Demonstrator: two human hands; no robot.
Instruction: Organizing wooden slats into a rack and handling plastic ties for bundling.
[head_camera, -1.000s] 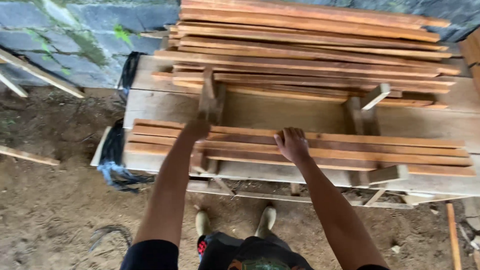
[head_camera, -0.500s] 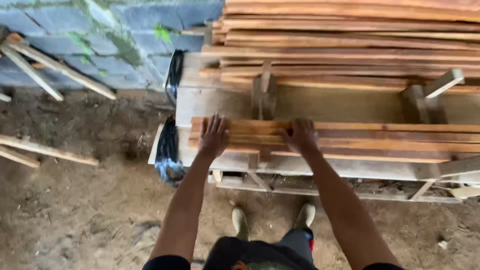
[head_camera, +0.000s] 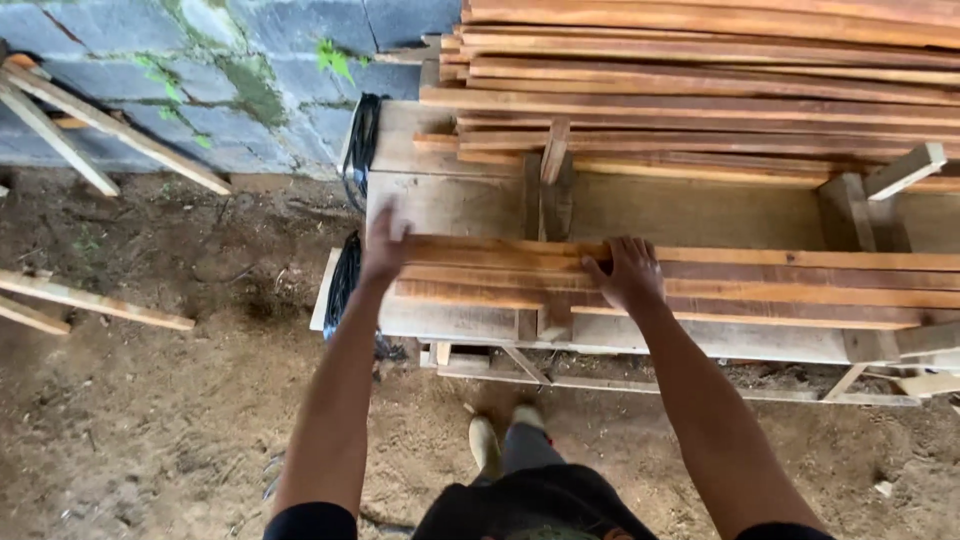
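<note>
Outdoors on a wooden workbench, both open hands, left hand and right hand, press flat on stacked planks.

A rough wooden workbench stands on bare dirt ground — a few thin reddish slats lie along its front, a taller stack of planks behind.
</note>
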